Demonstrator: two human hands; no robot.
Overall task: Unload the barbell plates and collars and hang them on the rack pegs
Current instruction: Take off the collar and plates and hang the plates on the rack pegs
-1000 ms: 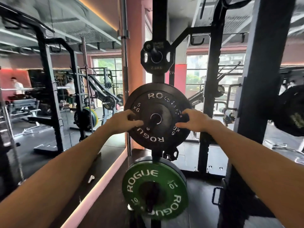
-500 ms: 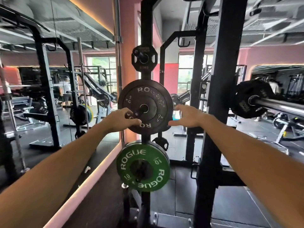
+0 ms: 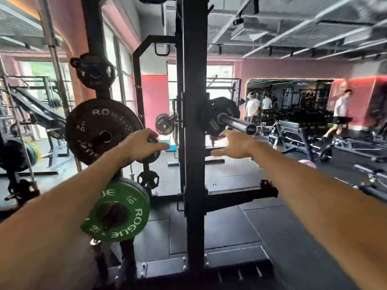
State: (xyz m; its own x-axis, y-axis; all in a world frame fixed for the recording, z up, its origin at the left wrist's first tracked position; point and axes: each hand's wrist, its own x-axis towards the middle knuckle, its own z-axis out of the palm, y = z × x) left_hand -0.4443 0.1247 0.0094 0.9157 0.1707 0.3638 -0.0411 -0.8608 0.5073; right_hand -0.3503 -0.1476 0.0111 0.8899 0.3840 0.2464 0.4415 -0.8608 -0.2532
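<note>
Fingers [image 3: 156, 145] of the left hand [image 3: 140, 146] stretched out and loosely apart, gripping nothing, passing in front of the right edge of the black 5 kg plate [image 3: 98, 130]; whether they touch it cannot be told. Fingers [image 3: 219, 152] of the right hand [image 3: 234, 146] spread and relaxed, held in open air just right of the black rack upright [image 3: 193, 143], near the barbell sleeve [image 3: 236, 123] but apart from it. Black 5 kg plate hung on a peg of the rear post [image 3: 94, 34], white ROGUE lettering facing out. Above it on the same post, a smaller black plate [image 3: 93, 72]; below it, a green 10 kg plate [image 3: 120, 212], partly covered by the left forearm. Small black change plate [image 3: 147, 179] hung between the two posts, low down. On the barbell beyond the upright, a black plate [image 3: 222, 120] loaded at the inner end of the bare chrome sleeve. Another plate [image 3: 165, 124] in view left of the upright, blurred. Dark rubber floor [image 3: 230, 227] underfoot. In the background on the right, people [image 3: 341, 109] walking past a red wall; a bench frame [image 3: 293, 135] near them.
</note>
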